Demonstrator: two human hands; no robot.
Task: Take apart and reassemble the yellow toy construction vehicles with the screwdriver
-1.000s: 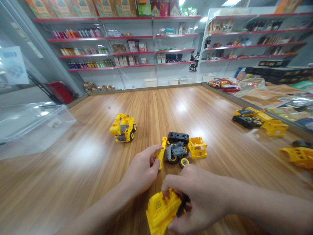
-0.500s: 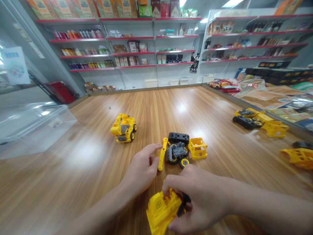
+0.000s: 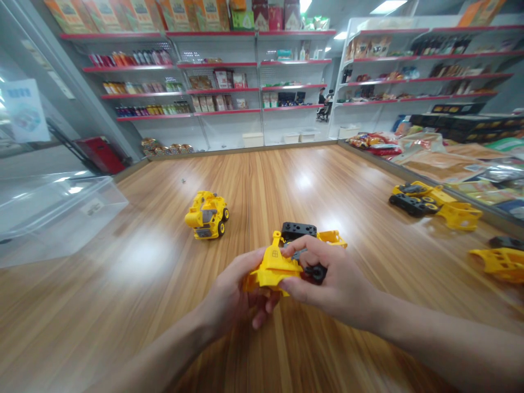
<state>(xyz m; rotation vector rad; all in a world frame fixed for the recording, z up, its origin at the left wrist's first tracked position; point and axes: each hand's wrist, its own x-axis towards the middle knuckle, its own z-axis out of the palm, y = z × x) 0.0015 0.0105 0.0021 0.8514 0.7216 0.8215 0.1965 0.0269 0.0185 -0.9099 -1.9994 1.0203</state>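
At the near middle of the counter (image 3: 249,180), a bright yellow plastic toy vehicle body (image 3: 275,267) with a small window mark sits between the person's two hands. The right hand (image 3: 333,275) grips it from the right, thumb on the near side and fingers over the top. The left hand (image 3: 233,286) closes round its left side, with fingertips curled underneath. A black round part (image 3: 316,273) shows beneath the right hand; whether it is held or lies behind cannot be told.

The step in hand looks like turning or steadying the body in a two-handed hold. The next move, as I judge it, calls for one hand to keep the body firm while the other is free to work.

Just beyond the hands lie a narrow yellow plastic bar (image 3: 277,237), its near part hidden, a black plastic block with holes (image 3: 299,229) and, to the right, an open yellow plastic frame (image 3: 333,238). Farther off on the left stands a yellow and grey wheeled toy truck (image 3: 207,216). At the right edge are two clusters of yellow and black toy parts (image 3: 460,214); at the far left, a clear plastic bin (image 3: 92,206).
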